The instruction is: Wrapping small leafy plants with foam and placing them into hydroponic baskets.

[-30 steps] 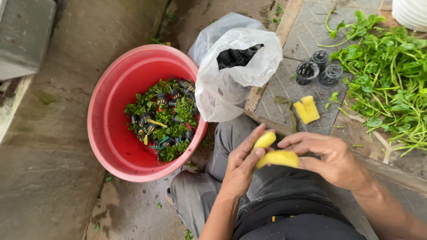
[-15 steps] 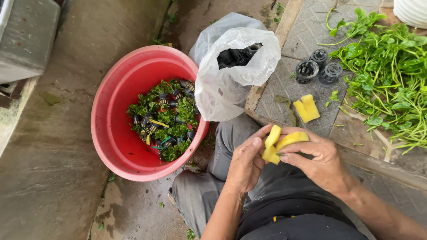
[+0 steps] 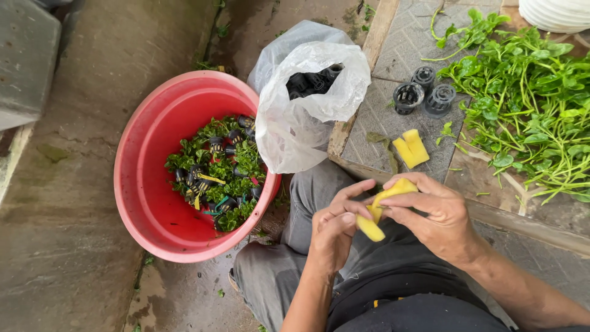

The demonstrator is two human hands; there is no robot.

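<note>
fingers: we see left fingertips [image 3: 348, 216] and right fingertips [image 3: 393, 212] pressed together on the soft yellow foam sponge strip [image 3: 382, 208], pinching it from both sides
left hand: left hand [image 3: 335, 230] clamped on the strip's lower end, thumb up along it
right hand: right hand [image 3: 433, 212] closed over the upper end, at 3 o'clock of the left
strip place: held in the air above the grey-trousered lap [image 3: 319, 246], bent in the middle, both ends showing
handling: we judge it light, soft, squashy, not fragile; bends rather than breaks; likely damp, so maybe a bit slick; best taken near the ends with a flat pinch
spare sponge: two yellow foam sponge pieces [image 3: 410, 148] on the grey paving slab [image 3: 399, 55], at 12 o'clock of the hands, near
cups: three black slotted plastic net cups [image 3: 424, 95] further out at 12 o'clock
bag: clear plastic bag of black cups [image 3: 307, 104] at 11 o'clock, leaning on the slab edge
basin: round red plastic basin [image 3: 138, 184] at 9 o'clock, holding greens, cups and yellow strips, touching the bag
greens: loose green leafy stems [image 3: 528, 104] at 2 o'clock, well apart
edges/room: we judge the basin rim and slab edge close; open room on the bare concrete ground [image 3: 74, 246] past the basin
</note>
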